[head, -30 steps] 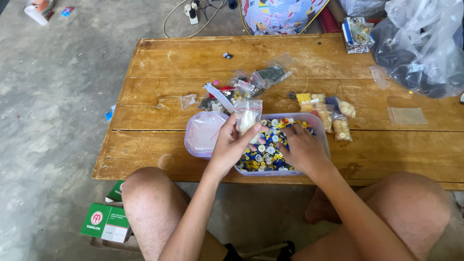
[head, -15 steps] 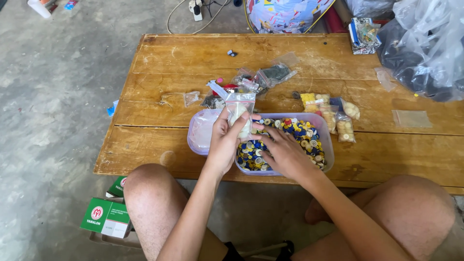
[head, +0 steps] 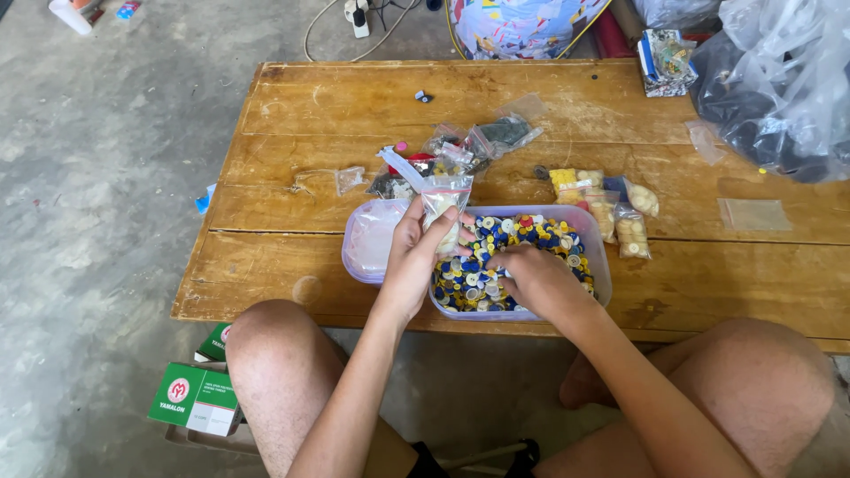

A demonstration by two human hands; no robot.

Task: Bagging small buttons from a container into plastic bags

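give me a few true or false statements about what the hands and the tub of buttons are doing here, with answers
1. The left hand holds a small clear zip bag above the tub. True.
2. The right hand rests flat on the bare wooden table. False: it is down in the clear plastic tub, among the coloured buttons.
3. The tub holds buttons of one colour only. False: blue, yellow, white and red ones are mixed.
4. Small filled bags of pale buttons lie on the table just to the right of the tub. True.
5. The green carton stands on the table. False: it sits on the floor by the person's left knee.
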